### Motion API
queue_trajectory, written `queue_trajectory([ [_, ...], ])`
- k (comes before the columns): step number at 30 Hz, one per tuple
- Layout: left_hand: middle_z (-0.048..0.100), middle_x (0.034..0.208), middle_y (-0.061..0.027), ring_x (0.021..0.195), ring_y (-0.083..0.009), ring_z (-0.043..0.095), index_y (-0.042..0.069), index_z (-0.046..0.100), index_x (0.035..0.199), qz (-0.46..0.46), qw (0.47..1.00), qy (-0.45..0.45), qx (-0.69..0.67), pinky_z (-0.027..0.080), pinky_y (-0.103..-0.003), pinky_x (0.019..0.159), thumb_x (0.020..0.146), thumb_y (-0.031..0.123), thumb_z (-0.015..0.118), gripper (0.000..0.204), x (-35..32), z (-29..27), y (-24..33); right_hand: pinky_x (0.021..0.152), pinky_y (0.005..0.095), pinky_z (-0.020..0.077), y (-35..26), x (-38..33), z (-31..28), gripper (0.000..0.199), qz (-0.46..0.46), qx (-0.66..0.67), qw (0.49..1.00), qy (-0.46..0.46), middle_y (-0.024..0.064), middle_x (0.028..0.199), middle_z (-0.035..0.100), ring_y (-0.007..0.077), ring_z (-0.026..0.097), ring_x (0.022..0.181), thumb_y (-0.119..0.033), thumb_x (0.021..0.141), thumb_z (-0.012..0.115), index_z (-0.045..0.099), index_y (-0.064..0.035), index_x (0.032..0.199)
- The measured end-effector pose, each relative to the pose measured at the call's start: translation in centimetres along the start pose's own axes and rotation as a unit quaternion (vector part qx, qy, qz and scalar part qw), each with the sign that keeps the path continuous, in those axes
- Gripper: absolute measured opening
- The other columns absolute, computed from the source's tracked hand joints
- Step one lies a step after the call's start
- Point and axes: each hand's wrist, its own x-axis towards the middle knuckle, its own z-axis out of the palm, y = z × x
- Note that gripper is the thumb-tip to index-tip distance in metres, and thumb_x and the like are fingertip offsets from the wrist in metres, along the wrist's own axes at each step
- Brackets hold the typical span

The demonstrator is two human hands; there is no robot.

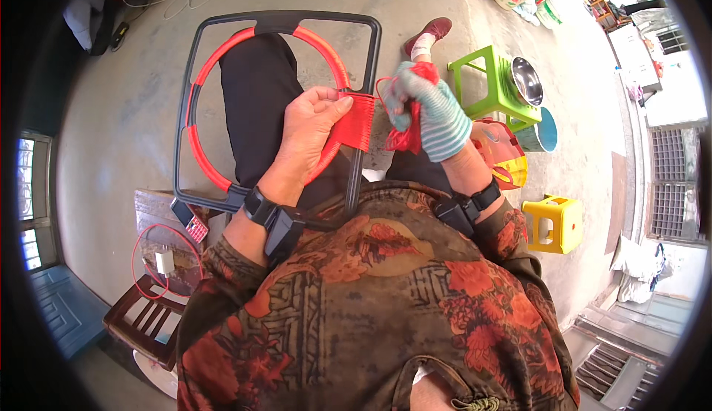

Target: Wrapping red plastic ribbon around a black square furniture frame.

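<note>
Where hands wrap, green stool [489, 84] nearby.

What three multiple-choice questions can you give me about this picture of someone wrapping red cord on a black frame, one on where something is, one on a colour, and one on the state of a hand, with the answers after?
1. Where is the steel bowl?
A. On the green stool
B. On the yellow stool
C. On the person's lap

2. What colour is the cord wound on the black frame?
A. Blue
B. Red
C. White

3. How is the right hand covered?
A. It is bare
B. It wears a black rubber glove
C. It wears a striped knit glove

Answers: 1 A, the bowl sits on top of the green stool beside the person's right. 2 B, red windings cover the ring and the frame's bar by the left hand. 3 C, the right hand shows pale blue and white stripes while gripping red cord, and the left hand is bare.
</note>
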Motion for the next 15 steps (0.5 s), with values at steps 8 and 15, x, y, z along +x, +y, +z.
queue_trajectory([
  [8, 0.068, 0.085, -0.0072, 0.073, -0.0108, 0.065, 0.002, 0.054, 0.097, 0.040, 0.998, 0.025, 0.053, 0.052, -0.021, 0.064, 0.085, 0.005, 0.067, 0.018, -0.6, -0.1, -0.1, 0.040, 0.0238, 0.0324, 0.2, -0.5, -1.1, 0.026, 0.084, 0.120, 0.980, 0.133, 0.0020, 0.059, 0.047, 0.0099, 0.041, 0.045, -0.025, 0.088, 0.058, 0.050, -0.0074, 0.071],
  [15, 0.067, 0.085, -0.0097, 0.074, -0.0113, 0.065, 0.000, 0.053, 0.097, 0.052, 0.996, 0.043, 0.054, 0.053, -0.022, 0.065, 0.084, -0.001, 0.066, 0.018, -1.0, 0.5, 0.1, 0.041, 0.0237, 0.0327, 2.8, 0.9, -1.1, 0.021, 0.225, -0.128, 0.955, 0.142, -0.0018, 0.058, 0.049, 0.0080, 0.043, 0.045, -0.026, 0.084, 0.067, 0.061, -0.0072, 0.078],
])
